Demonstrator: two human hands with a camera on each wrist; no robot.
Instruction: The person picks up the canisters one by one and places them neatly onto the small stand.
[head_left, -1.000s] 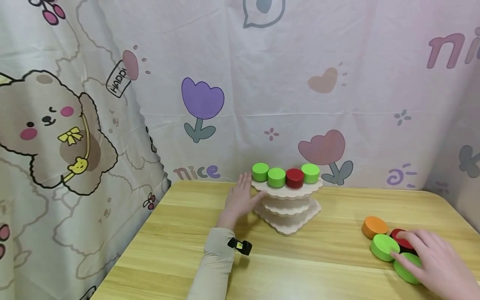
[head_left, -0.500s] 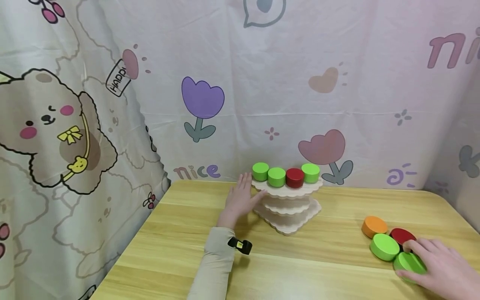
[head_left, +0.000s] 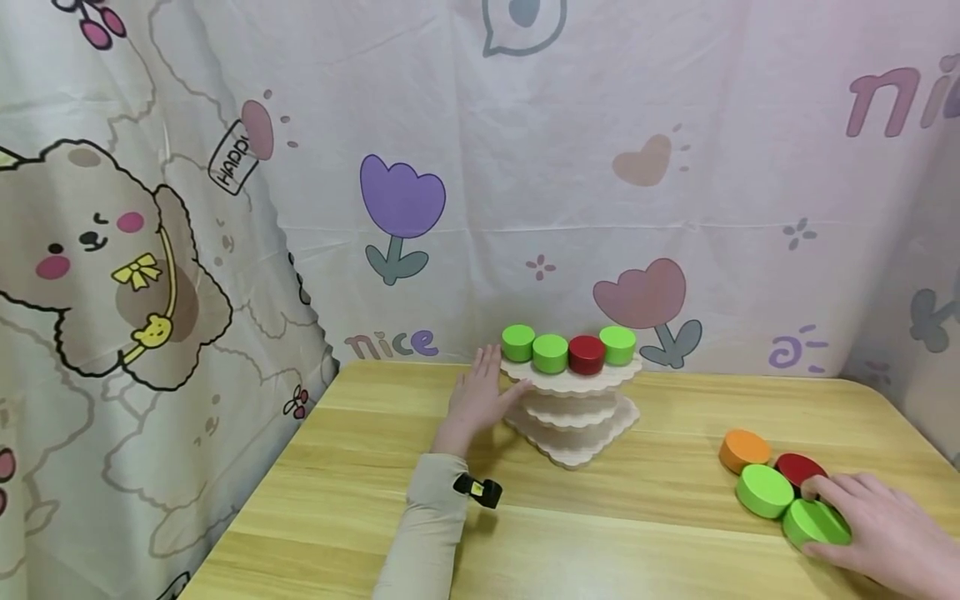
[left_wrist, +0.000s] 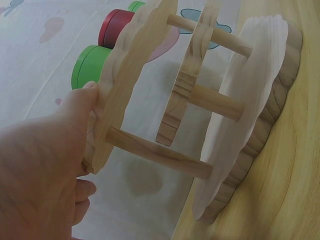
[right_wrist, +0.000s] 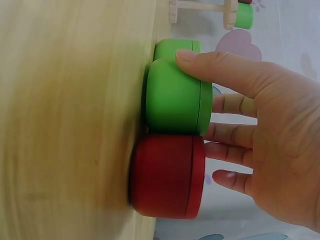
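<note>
My left hand (head_left: pixel 476 400) grips the left edge of the top tier of a pale wooden tiered stand (head_left: pixel 573 383). In the left wrist view its thumb lies on the scalloped rim. At the right, my right hand (head_left: pixel 881 525) holds a green round lidded jar (head_left: pixel 813 525) between thumb and fingers. The jar rests on the table. Against it, in the right wrist view, stands a red jar (right_wrist: pixel 162 175). Another green jar (head_left: pixel 763 492) sits to its left, and an orange jar (head_left: pixel 745 450) is farther back.
On the stand's top tier are green jars (head_left: pixel 551 354) and a red one (head_left: pixel 587 355) in a curved row. Its lower tiers (head_left: pixel 573 412) hold nothing. A printed curtain (head_left: pixel 480 167) hangs along the back edge of the wooden table (head_left: pixel 360 467).
My right hand has drawn back from the red jar and one green jar, and its thumb and fingers have come round the nearest green jar. The left hand keeps its place.
</note>
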